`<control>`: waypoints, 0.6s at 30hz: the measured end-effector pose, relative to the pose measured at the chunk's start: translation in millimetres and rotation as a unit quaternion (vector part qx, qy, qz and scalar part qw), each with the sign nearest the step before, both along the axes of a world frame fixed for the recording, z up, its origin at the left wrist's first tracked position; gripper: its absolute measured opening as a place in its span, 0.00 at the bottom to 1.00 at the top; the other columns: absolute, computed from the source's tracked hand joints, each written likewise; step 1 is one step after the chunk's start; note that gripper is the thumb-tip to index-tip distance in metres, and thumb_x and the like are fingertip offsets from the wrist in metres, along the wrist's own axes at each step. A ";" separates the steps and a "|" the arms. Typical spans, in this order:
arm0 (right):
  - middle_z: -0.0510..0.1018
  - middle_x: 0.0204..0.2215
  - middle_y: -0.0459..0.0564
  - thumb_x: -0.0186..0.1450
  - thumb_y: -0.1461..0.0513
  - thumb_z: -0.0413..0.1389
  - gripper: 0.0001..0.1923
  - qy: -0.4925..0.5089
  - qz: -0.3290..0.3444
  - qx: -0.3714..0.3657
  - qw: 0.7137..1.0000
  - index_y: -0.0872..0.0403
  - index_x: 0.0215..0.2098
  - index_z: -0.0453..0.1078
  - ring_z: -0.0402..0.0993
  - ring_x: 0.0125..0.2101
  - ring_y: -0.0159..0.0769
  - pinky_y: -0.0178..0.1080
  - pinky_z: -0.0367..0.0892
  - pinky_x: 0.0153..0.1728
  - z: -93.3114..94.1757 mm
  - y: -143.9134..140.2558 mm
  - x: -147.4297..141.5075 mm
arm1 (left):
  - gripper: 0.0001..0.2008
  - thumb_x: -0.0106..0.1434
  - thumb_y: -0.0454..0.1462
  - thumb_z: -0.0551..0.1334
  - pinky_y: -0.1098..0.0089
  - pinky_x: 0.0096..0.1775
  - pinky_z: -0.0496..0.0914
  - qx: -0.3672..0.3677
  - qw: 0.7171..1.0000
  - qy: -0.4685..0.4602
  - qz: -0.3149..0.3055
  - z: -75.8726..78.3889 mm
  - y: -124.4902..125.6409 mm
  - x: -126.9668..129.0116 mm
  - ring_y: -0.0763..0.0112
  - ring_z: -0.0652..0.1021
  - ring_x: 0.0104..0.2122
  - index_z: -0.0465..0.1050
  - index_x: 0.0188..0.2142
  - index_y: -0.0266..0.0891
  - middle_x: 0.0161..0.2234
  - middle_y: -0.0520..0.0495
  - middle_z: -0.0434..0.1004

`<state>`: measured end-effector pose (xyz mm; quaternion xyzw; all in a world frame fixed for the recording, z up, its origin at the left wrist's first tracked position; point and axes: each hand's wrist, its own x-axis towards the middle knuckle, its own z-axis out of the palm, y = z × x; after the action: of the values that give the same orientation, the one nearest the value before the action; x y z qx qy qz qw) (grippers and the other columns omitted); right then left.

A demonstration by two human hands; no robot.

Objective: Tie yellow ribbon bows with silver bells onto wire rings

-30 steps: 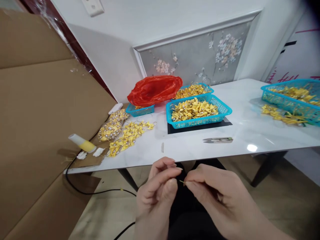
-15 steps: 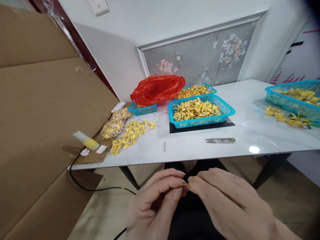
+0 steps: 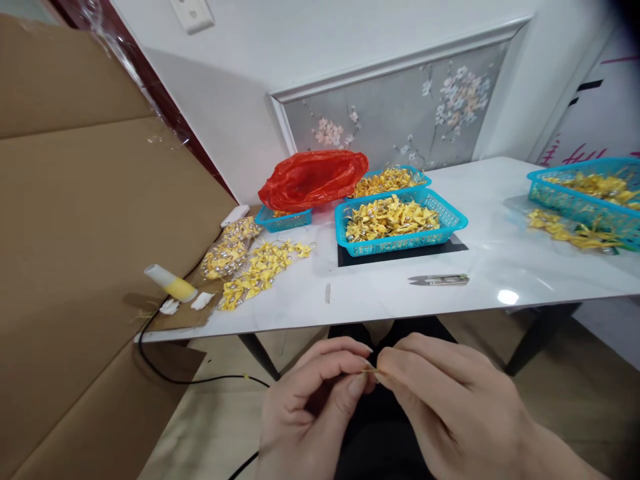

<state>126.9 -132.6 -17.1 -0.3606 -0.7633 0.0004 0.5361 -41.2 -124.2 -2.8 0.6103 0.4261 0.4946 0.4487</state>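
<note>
Cardboard sheet at 9 o'clock, beside white table. Blue basket of yellow pieces at 12 o'clock; snips at 1 o'clock. Below table edge: left hand and right hand, fingertips meeting, both pinching a thin yellow strip between them.

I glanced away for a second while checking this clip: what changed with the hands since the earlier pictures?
The left hand and right hand closed their small gap; their fingertips now meet around a tiny yellowish piece, which showed more clearly a second ago. Both hands sit slightly lower below the table edge. The snips and baskets lie as before.
</note>
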 end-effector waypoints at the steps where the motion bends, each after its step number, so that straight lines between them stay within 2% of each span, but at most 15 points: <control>1: 0.77 0.26 0.48 0.67 0.73 0.51 0.10 0.002 0.004 -0.008 1.000 0.56 0.35 0.71 0.73 0.25 0.31 0.33 0.69 0.26 0.1 0.5 -0.1 | 0.09 0.60 0.31 0.68 0.79 0.36 0.77 -0.008 1.000 -0.011 -0.004 -0.5 0.1 -0.1 0.73 0.81 0.32 0.85 0.32 0.50 0.37 0.51 0.82; 6: 0.77 0.26 0.49 0.67 0.73 0.51 0.11 -0.007 -0.007 0.012 1.000 0.57 0.33 0.72 0.74 0.25 0.32 0.35 0.70 0.26 -1.5 2.8 -1.3 | 0.08 0.60 0.32 0.69 0.79 0.37 0.77 -0.028 0.999 -0.039 -0.005 -2.6 -1.4 -0.8 0.72 0.82 0.34 0.85 0.33 0.49 0.39 0.50 0.83; 11: 0.79 0.25 0.49 0.71 0.70 0.51 0.09 -0.028 -0.037 0.078 0.996 0.59 0.39 0.73 0.76 0.26 0.34 0.36 0.72 0.31 0.3 0.8 -1.2 | 0.08 0.60 0.32 0.69 0.82 0.41 0.75 -0.049 0.995 -0.084 -0.010 -2.6 -2.9 1.9 0.73 0.82 0.39 0.85 0.32 0.50 0.39 0.52 0.84; 18: 0.78 0.24 0.48 0.71 0.70 0.50 0.11 -0.037 -0.050 0.082 0.995 0.58 0.36 0.74 0.77 0.25 0.34 0.37 0.72 0.28 0.8 -0.6 0.0 | 0.08 0.59 0.32 0.70 0.83 0.42 0.74 -0.043 0.996 -0.075 -0.006 -1.9 -5.1 0.4 0.73 0.81 0.40 0.85 0.32 0.50 0.39 0.52 0.84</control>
<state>126.9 -133.3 -16.3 -0.3528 -0.7611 -0.1018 0.5347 -40.7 -129.3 -4.7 0.5544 0.4087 0.5170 0.5082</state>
